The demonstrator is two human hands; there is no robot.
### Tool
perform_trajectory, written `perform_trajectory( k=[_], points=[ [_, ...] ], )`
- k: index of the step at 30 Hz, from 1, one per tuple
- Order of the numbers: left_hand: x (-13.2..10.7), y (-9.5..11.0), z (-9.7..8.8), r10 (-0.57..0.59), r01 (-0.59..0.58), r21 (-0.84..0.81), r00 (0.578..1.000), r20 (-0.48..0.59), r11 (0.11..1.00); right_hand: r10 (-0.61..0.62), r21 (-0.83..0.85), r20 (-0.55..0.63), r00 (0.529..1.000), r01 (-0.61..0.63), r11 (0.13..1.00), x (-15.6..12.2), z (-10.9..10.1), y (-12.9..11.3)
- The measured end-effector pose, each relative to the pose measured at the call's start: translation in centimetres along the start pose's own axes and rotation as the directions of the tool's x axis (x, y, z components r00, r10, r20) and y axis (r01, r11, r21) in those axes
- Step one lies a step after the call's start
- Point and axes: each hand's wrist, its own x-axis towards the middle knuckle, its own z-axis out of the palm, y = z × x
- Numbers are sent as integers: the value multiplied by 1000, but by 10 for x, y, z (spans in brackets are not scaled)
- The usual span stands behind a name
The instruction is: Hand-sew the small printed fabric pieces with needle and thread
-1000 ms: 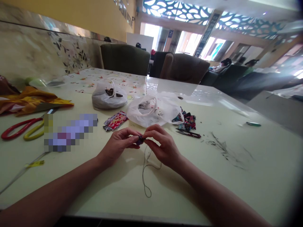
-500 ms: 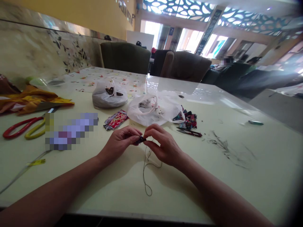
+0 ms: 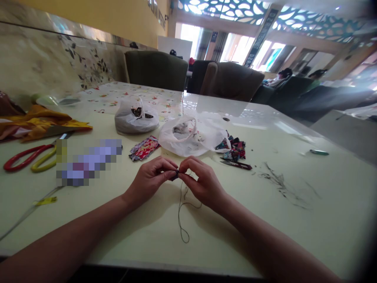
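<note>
At the left edge of the pale glossy table (image 3: 265, 236) lies a crumpled orange-yellow cloth (image 3: 38, 122), with red-and-yellow-handled scissors (image 3: 28, 159) just beside it, well apart from the hands.

Further in, a knotted grey-white plastic bag (image 3: 134, 120) sits toward the far edge, and a red patterned fabric scrap (image 3: 144, 148) lies in front of it.

Near the middle of the table, the left hand (image 3: 149, 179) is closed to a pinch. Its thumb and forefinger grip a small dark fabric piece (image 3: 175, 175), which is held just above the table top. The right hand (image 3: 203, 182) pinches the same piece from the other side with its fingers curled in.

A thin dark thread (image 3: 182, 212) hangs from the piece and loops loosely on the table toward the near edge. Whether a needle is on it cannot be told.

The piece is tiny and held only by fingertips, so it could slip out if either pinch eases. The slack loop could knot or snag under a wrist. A hidden needle could prick a fingertip.

Behind the right hand lies an open white plastic bag (image 3: 191, 137). To its right are a heap of patterned fabric scraps (image 3: 234, 149) and dark-red thread snips (image 3: 237, 165), near enough for a sweeping wrist to knock.
</note>
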Motion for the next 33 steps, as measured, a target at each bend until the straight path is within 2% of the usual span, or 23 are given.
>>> perform_trajectory(
  k=[4, 7, 11, 16, 18, 20, 22, 25, 28, 30, 33],
  points=[
    [-1, -2, -1, 57, -57, 35, 998, -1, 998, 43, -12, -16, 999, -43, 999, 0, 1, -1],
    [-1, -4, -1, 46, -46, 44, 999, 6, 998, 57, -23, -16, 998, -58, 998, 0, 2, -1],
    [-2, -7, 2, -30, 32, -51, 999, 39, 998, 70, -38, -57, 996, -73, 997, -1, 3, -2],
    [-1, -9, 4, -134, 142, -161, 989, 62, 977, 2, -39, -75, 997, -5, 999, -4, 6, -1],
    [-1, -9, 4, -161, 170, -200, 985, 64, 965, 14, -18, -87, 996, -15, 1000, -5, 8, -1],
    [0, -8, 4, -170, 176, -202, 984, 46, 963, 91, 38, -83, 992, -88, 995, -5, 9, 0],
    [0, -8, 3, -172, 172, -182, 985, 20, 968, 224, 162, -57, 973, -212, 964, -4, 10, 2],
    [1, -8, 1, -170, 167, -143, 985, -10, 976, 426, 427, 54, 903, -407, 808, -2, 11, 3],
    [2, -7, -1, -141, 138, -89, 989, -34, 986, 506, 527, 231, 831, -544, 653, 1, 9, 2],
    [3, -7, -2, -116, 113, -63, 992, -47, 992, 503, 512, 281, 817, -571, 642, 2, 8, 2],
    [4, -7, -3, -96, 93, -40, 994, -55, 995, 484, 468, 238, 842, -536, 702, 3, 5, 4]
  ],
)
